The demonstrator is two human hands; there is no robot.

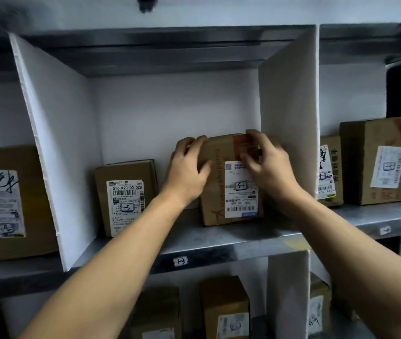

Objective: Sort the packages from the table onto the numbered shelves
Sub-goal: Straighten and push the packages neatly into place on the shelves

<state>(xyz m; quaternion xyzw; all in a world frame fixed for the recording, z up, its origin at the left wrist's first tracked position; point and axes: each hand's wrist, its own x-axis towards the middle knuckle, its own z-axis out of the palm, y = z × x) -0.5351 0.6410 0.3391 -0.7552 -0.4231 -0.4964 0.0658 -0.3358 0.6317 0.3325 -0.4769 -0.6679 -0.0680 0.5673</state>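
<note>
A brown cardboard package (pixel 221 155) with a white shipping label stands upright on the grey metal shelf (pixel 219 243), in the middle compartment between two white dividers. My left hand (pixel 187 170) grips its upper left edge, fingers curled over the top. My right hand (pixel 268 162) holds its upper right corner, fingers across the front near an orange tape strip; this hand is blurred. A small tag (pixel 180 261) handwritten "13" sits on the shelf's front lip below the compartment.
Another labelled box (pixel 126 196) stands left of the held one in the same compartment. The white dividers (pixel 57 148) (pixel 290 123) wall the bay. Boxes fill the left bay (pixel 6 204), the right bay (pixel 380 160) and the lower shelf (pixel 223 309).
</note>
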